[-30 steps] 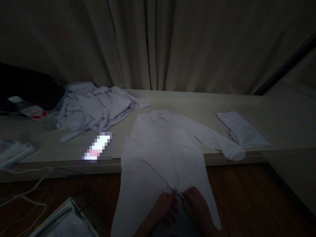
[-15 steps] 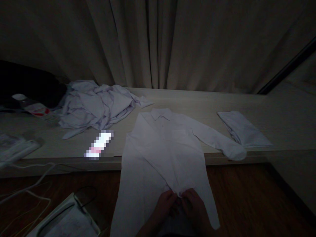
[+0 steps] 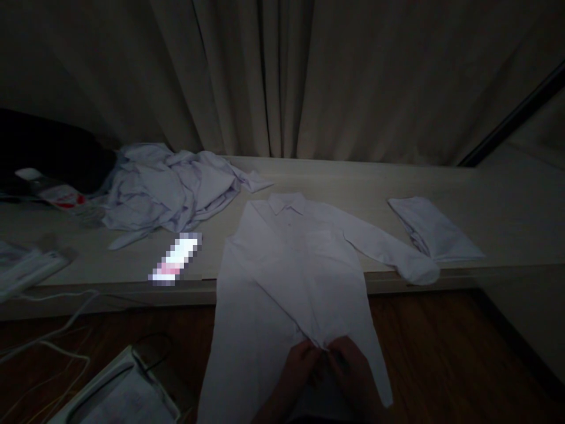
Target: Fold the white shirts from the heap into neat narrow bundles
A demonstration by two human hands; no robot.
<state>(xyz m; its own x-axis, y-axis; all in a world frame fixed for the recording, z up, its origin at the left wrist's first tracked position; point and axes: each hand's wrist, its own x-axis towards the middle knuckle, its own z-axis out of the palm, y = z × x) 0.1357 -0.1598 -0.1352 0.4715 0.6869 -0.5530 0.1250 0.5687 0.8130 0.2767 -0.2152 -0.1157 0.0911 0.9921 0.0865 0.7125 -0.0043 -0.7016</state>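
Note:
A white collared shirt [image 3: 291, 265] lies front side up, its collar on the ledge and its lower half hanging toward me over the edge. One sleeve stretches out to the right; the other crosses the front diagonally down to the middle. My left hand [image 3: 304, 359] pinches the white cloth where that sleeve ends, near the bottom centre. Close beside it, my right hand [image 3: 346, 356] pinches the cloth too, fingertips almost meeting the left ones. Whether they grip a cuff or the front edge is hard to make out in the dim light.
A crumpled heap of white clothes [image 3: 172, 188] and a blurred bright phone-like rectangle [image 3: 176, 259] lie left on the ledge [image 3: 353, 176]. A bottle [image 3: 53, 191] stands further left. A folded white garment [image 3: 435, 229] lies right. Cables and an open box [image 3: 128, 388] are lower left.
Both hands have shifted very slightly to the right, fingertips still together on the cloth. The shirt is otherwise almost unchanged.

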